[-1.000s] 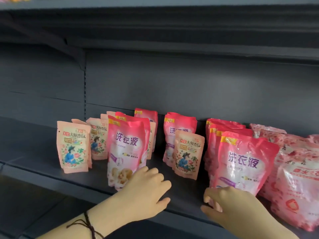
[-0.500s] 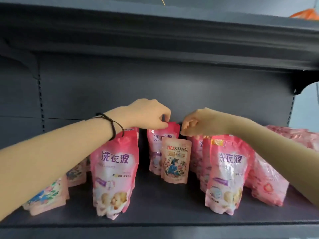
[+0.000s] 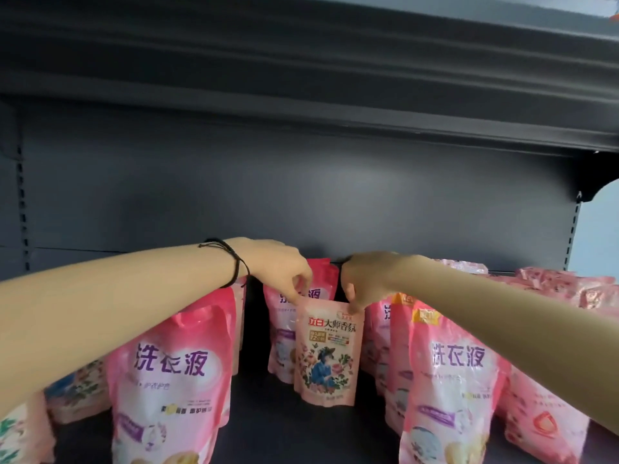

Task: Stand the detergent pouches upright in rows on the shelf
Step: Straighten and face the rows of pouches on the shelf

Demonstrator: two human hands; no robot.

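since half a second ago both hands have dropped from the taller pouch behind onto the small peach-pink floral plastic pouch (image 3: 330,353), standing mid-way along the dark grey metal shelf (image 3: 294,437). the left hand (image 3: 284,272) and right hand (image 3: 368,283) each pinch a top corner. this looks like squaring it upright. the next move calls for a gentle release, checking it doesn't lean on the tall pink detergent pouch (image 3: 321,279) behind.

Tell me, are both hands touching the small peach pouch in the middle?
Touching. The head view shows the left hand pinching the top left corner of the small peach pouch and the right hand pinching its top right corner.
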